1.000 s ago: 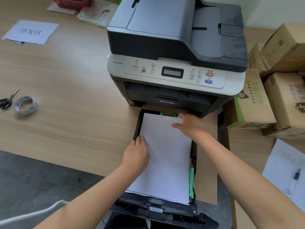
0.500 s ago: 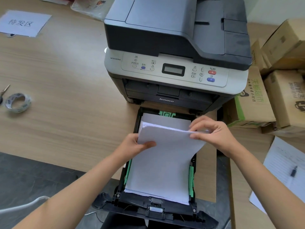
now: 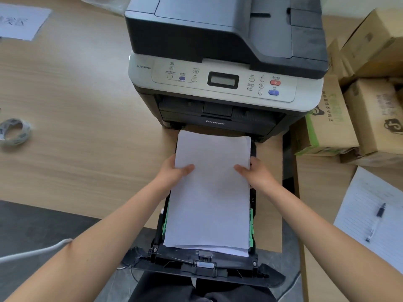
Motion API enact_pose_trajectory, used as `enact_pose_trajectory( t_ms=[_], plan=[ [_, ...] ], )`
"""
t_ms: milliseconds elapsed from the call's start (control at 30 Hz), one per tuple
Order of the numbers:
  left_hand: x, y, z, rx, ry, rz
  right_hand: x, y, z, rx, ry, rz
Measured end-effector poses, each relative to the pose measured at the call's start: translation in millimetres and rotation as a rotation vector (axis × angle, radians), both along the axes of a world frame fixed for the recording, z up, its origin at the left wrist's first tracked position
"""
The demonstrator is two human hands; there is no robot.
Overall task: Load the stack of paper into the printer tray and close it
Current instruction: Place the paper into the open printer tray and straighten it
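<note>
Two hands grip the paper [image 3: 209,192] by its side edges, thumbs on top: the left hand [image 3: 174,171] on the left edge, the right hand [image 3: 255,173] on the right. The stack lies in the pulled-out tray [image 3: 196,267], between green guides [image 3: 251,225], its far end reaching the printer [image 3: 218,62]. On the tabletop [image 3: 76,127] sit a tape roll [image 3: 14,131] and boxes [image 3: 327,118].

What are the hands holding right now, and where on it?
Both hands hold the white paper stack by its long side edges: left hand on the left edge, right hand on the right, thumbs on top, above the pulled-out black printer tray.
</note>
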State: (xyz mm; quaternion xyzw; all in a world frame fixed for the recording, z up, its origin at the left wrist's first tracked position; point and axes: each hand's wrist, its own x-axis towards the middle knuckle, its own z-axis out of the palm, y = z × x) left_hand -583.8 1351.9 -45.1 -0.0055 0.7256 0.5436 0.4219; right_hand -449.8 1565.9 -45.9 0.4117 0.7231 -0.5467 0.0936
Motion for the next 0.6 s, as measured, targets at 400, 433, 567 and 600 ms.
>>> enact_pose_trajectory(
  t_ms=[400,433,567,600],
  plan=[
    [35.8,-10.2,13.8,-0.331,0.284,-0.33,32.0,-41.3,3.5,0.032,0.03,-0.031],
    [38.8,-8.4,11.9,-0.363,0.297,-0.326,34.2,-47.2,2.2,0.064,0.033,-0.002],
    [48.5,-4.5,1.6,-0.429,0.272,-0.316,38.6,-66.6,2.6,0.186,0.002,0.077],
    [49.8,-5.4,0.3,-0.443,0.254,-0.32,39.4,-68.4,3.6,0.199,0.003,0.098]
  ],
)
